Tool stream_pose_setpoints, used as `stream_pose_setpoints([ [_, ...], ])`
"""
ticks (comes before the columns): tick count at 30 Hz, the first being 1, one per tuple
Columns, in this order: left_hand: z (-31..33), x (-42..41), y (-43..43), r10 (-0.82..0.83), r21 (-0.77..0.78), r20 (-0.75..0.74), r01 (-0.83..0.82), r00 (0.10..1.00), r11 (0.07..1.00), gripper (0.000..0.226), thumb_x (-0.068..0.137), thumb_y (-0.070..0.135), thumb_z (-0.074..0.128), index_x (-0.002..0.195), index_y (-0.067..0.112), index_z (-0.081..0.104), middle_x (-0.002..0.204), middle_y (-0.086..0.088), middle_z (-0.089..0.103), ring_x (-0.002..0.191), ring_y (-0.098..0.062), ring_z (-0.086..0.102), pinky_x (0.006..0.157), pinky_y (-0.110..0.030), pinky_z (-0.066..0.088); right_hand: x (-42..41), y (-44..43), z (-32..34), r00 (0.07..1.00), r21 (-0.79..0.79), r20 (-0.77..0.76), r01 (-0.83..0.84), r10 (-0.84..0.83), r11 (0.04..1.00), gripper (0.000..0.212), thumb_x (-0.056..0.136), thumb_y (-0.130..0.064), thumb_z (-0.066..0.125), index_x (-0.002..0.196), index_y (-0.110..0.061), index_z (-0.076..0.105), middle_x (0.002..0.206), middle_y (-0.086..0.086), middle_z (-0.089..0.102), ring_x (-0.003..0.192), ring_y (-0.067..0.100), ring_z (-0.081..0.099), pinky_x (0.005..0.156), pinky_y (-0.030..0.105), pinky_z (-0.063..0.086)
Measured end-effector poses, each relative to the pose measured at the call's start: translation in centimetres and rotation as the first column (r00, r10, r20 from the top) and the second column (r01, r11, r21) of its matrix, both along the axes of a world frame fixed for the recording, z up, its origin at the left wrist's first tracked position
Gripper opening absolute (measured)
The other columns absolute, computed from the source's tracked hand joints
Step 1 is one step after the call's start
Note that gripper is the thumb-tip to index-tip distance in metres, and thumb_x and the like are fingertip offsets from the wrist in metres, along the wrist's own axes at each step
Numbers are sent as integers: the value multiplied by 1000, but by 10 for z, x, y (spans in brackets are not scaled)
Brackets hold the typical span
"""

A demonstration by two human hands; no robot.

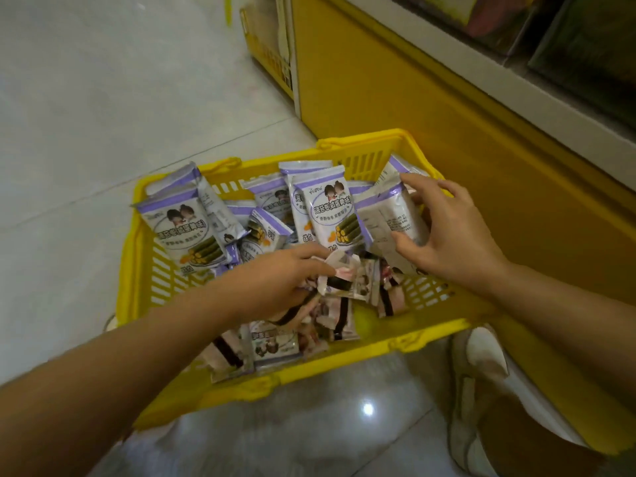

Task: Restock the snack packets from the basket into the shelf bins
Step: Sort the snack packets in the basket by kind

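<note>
Well, both my hands are down in the yellow basket, which sits on the pale tiled floor against the yellow base of the shelf unit. My right hand is at the basket's far right corner, its fingers curled over the top of a back-facing packet and the thumb hooked under its lower edge; the grey print on that back is too small for me to read. My left hand is in the middle of the basket, its fingers pinching a crumpled packet at the top of the pink-and-brown packets heaped along the basket's near side. Purple-and-white packets stand along the far side, and another leans on the left rim. Their fronts show two cartoon children, large characters reading 海苔卷 and 咸蛋黄味, and green rolls with yellow filling; the smaller line beneath is blurred. My pale shoe rests on the floor just beside the basket's near right corner
</note>
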State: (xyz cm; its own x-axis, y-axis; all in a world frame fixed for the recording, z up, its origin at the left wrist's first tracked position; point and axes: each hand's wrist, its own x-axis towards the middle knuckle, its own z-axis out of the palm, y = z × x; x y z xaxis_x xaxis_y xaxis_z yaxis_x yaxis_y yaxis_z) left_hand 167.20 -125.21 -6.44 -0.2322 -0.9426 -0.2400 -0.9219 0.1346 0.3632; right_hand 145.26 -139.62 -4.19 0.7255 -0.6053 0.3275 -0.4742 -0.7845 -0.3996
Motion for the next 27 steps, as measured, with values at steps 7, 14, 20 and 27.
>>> stream_pose_setpoints([
  [7, 28, 50, 71, 179, 197, 176, -213, 968, 957, 49, 86, 12, 61, 131, 29, 53, 144, 6, 36, 126, -18, 45, 98, -30, 42, 35, 32, 18, 998, 81, 60, -36, 31, 996, 71, 75, -22, 75, 138, -15, 44, 93, -11, 57, 92, 0, 42, 93, 41, 41],
  [14, 14, 35, 88, -44, 241, 657, -154, 752, 958, 44, 95, 25, 49, 138, 23, 43, 153, -9, 27, 146, -35, 10, 109, -67, 1, 43, 31, 16, 994, 161, -75, -70, 83, 984, 75, 77, -35, 70, 142, -29, 32, 116, 1, 63, 109, 26, 56, 85, 41, 52],
  [20, 10, -2, 33, 15, -43, 391, 2, 920, 999, 36, 97, 26, 46, 132, 26, 46, 137, 0, 46, 124, -26, 47, 114, -54, 10, 11, -2, 15, 994, 239, 92, 33, -57, 971, 72, 75, -21, 73, 137, -28, 38, 101, -9, 58, 75, -3, 58, 61, 14, 43],
  [27, -37, -57, -36, -169, 7, 143, 170, 975, 985, 36, 98, 22, 43, 133, 20, 48, 126, -4, 51, 107, -27, 55, 79, -40, 48, -23, -30, -1, 902, 344, 312, 185, -298, 921, 65, 79, -15, 74, 132, -15, 36, 107, -24, 49, 95, -13, 55, 71, 12, 52],
])
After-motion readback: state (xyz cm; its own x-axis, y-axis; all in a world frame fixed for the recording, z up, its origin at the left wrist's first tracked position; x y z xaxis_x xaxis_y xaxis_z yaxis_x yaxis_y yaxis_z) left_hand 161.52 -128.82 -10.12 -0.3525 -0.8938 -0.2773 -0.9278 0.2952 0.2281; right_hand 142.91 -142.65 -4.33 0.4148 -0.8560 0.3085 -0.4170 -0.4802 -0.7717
